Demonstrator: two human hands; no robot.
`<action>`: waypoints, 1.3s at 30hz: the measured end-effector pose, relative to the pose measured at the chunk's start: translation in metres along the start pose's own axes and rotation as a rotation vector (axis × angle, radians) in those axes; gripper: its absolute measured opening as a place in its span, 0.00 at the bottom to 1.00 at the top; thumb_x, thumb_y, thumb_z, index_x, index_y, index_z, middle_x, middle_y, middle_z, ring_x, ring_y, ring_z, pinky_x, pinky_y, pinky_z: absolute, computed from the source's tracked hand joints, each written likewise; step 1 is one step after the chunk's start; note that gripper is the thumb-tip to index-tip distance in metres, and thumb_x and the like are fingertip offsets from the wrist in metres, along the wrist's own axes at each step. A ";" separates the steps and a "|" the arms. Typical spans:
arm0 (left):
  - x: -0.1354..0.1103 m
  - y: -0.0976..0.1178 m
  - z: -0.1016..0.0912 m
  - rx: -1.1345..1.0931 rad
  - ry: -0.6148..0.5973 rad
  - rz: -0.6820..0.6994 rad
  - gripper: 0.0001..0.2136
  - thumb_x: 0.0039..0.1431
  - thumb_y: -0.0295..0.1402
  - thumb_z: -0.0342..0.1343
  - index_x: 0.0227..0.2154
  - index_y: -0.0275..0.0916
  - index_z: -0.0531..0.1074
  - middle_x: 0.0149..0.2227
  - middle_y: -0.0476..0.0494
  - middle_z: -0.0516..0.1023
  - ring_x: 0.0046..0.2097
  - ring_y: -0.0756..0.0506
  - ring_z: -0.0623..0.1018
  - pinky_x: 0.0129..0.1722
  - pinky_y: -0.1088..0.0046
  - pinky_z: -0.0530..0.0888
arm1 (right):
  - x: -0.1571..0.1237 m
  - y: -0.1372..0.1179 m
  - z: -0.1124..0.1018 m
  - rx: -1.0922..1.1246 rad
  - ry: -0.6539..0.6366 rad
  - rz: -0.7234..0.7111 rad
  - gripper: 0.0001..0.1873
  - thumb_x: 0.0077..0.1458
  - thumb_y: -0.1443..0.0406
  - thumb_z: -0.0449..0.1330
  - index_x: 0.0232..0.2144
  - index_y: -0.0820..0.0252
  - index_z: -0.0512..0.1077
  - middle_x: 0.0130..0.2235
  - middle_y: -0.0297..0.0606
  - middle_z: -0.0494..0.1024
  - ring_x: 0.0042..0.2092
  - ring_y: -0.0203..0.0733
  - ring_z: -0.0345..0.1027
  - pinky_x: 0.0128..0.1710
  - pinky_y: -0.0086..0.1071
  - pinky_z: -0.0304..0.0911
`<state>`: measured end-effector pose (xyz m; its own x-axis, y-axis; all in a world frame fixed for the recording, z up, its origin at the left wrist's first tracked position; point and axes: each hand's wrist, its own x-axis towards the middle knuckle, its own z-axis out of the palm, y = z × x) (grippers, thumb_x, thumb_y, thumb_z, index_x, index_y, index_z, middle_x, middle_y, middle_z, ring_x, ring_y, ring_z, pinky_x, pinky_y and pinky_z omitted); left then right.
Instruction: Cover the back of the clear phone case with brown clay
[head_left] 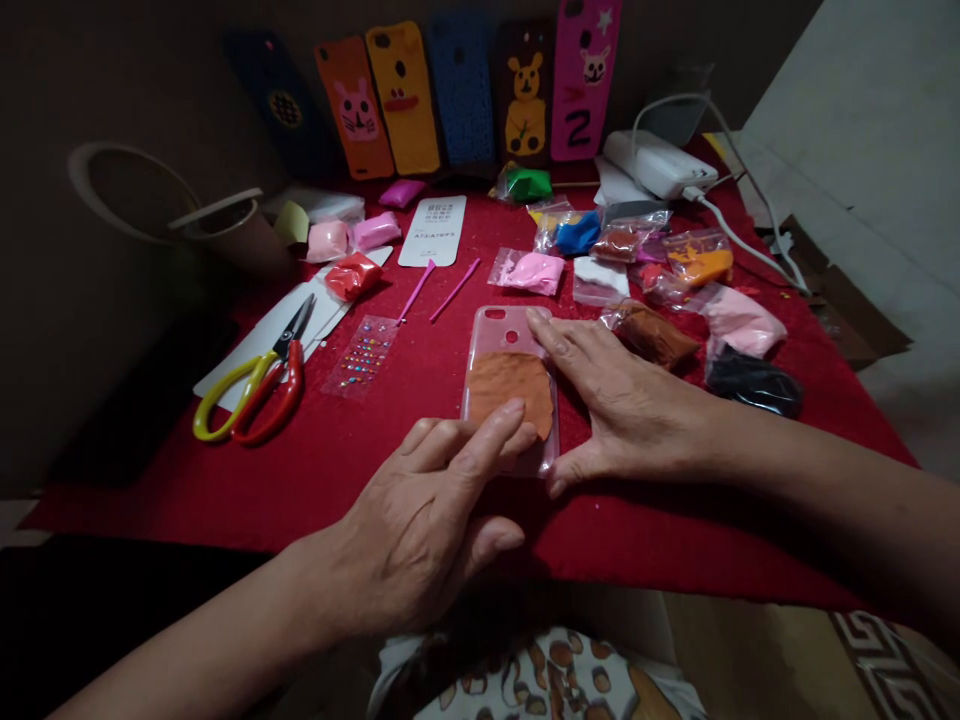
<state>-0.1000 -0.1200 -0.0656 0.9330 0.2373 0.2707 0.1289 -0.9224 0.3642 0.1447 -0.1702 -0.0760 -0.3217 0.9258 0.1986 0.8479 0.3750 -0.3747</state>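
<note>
A clear phone case (534, 462) lies on the red cloth in front of me. Flattened brown-orange clay (506, 385) covers its middle, leaving the camera-hole end and the near end bare. My left hand (435, 500) reaches over the near side, index finger stretched out onto the clay, the thumb apart and nothing held. With fingers at the far right corner and thumb at the near right corner, my right hand (622, 395) braces the case along its right edge. Part of the clay's near edge is hidden under my left fingers.
Scissors (259, 385) and a rhinestone sheet (365, 355) lie left. Two pink tools (454, 290) are beyond the case. Bagged clay, including brown (652, 335) and black (754, 382), sits right. Decorated cases (405, 100) stand behind; a white power bank (660, 165) with cable is far right.
</note>
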 end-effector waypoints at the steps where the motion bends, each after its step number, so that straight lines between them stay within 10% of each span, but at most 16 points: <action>1: 0.000 0.001 0.002 -0.002 0.006 -0.003 0.31 0.70 0.38 0.42 0.67 0.34 0.35 0.59 0.39 0.70 0.51 0.42 0.65 0.52 0.63 0.63 | 0.000 0.000 0.000 0.006 0.003 -0.001 0.71 0.37 0.40 0.67 0.68 0.64 0.34 0.64 0.58 0.56 0.63 0.64 0.49 0.59 0.59 0.55; 12: 0.007 0.006 -0.001 0.094 -0.105 0.074 0.28 0.69 0.39 0.40 0.65 0.28 0.43 0.50 0.32 0.76 0.43 0.41 0.70 0.45 0.61 0.69 | 0.001 0.000 0.001 0.012 0.014 0.004 0.70 0.38 0.41 0.67 0.68 0.68 0.35 0.63 0.60 0.56 0.63 0.64 0.50 0.59 0.59 0.54; 22: -0.006 -0.010 -0.008 0.111 0.152 -0.173 0.30 0.68 0.37 0.44 0.68 0.39 0.39 0.52 0.41 0.77 0.51 0.39 0.72 0.53 0.59 0.65 | 0.000 0.000 0.001 0.035 -0.016 0.040 0.71 0.36 0.38 0.66 0.68 0.65 0.35 0.64 0.60 0.54 0.65 0.65 0.47 0.60 0.60 0.51; 39: -0.013 -0.003 -0.005 0.105 0.034 -0.114 0.31 0.69 0.36 0.44 0.68 0.37 0.37 0.53 0.39 0.76 0.49 0.40 0.69 0.50 0.60 0.65 | 0.001 -0.001 0.000 0.003 -0.011 0.019 0.70 0.37 0.38 0.65 0.68 0.63 0.33 0.63 0.60 0.56 0.63 0.67 0.51 0.57 0.62 0.55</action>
<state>-0.1141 -0.1182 -0.0656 0.8984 0.3512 0.2635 0.2698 -0.9151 0.2996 0.1439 -0.1698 -0.0755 -0.3101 0.9332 0.1817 0.8526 0.3575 -0.3811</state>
